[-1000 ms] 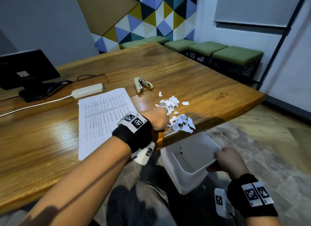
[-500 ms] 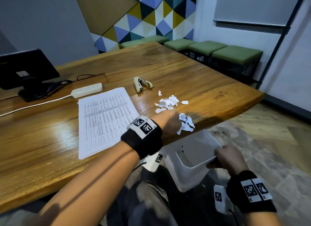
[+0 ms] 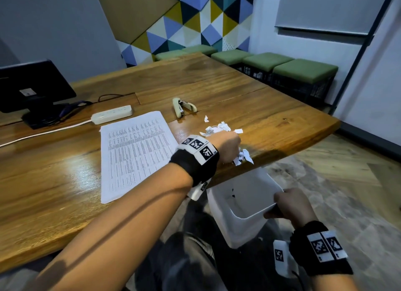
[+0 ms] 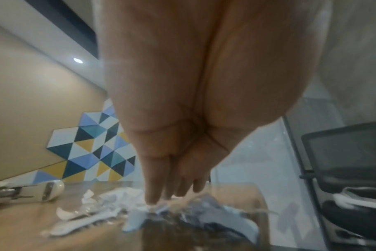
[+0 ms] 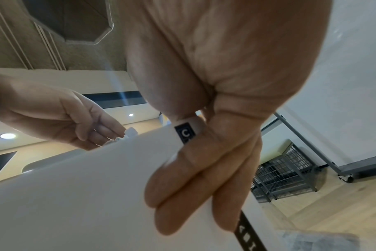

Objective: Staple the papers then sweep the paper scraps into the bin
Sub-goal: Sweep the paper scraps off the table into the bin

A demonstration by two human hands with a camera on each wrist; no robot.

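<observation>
My left hand (image 3: 227, 146), fingers straight and together, touches paper scraps (image 3: 243, 157) at the table (image 3: 271, 117) edge; my right hand (image 3: 290, 206) grips the bin (image 3: 238, 221) rim below.

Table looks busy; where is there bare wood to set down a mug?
The table is bare beyond the stapler, toward the green stools, and left of the printed sheets. It is crowded at the near edge, where the left hand pushes paper scraps above the bin.
</observation>
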